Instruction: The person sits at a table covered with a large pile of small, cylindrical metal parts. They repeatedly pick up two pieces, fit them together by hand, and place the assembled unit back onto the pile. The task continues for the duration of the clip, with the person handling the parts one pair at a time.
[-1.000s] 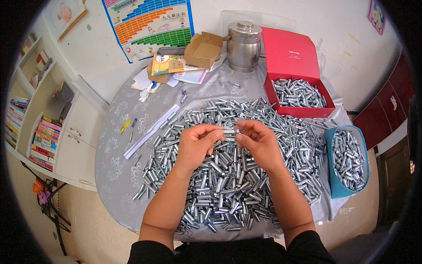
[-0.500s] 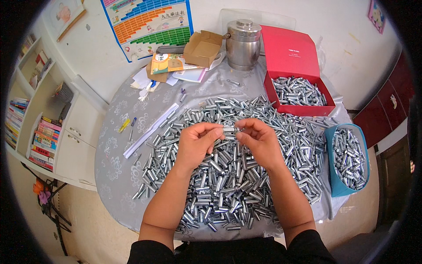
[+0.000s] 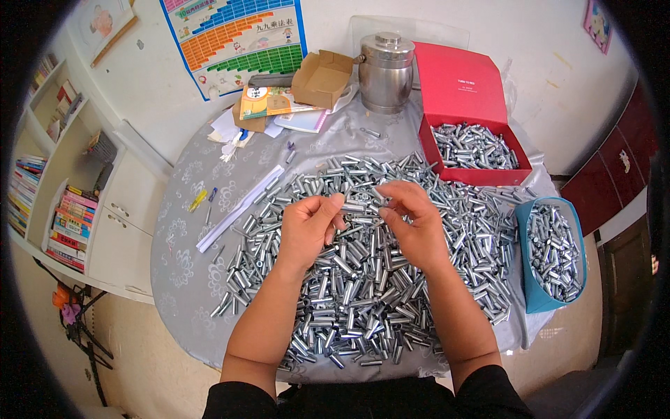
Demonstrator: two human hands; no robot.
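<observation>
1. Head view: the left hand (image 3: pixel 305 227) is over the far half of the tube pile (image 3: pixel 377 279) on the table (image 3: pixel 185 279); its thumb is raised, and whether its fingers grip a tube cannot be told.
2. The right hand (image 3: pixel 419 227) faces it, thumb and forefinger tips bent towards the left; their grip cannot be told either.
3. Tubes lie in the gap between both hands' fingers, and more spread near and right.
4. Counts: two hands, one red box (image 3: pixel 488 176) far right, one blue bin (image 3: pixel 541 303) right, one pot (image 3: pixel 387 77) far; tubes too many to count.
</observation>
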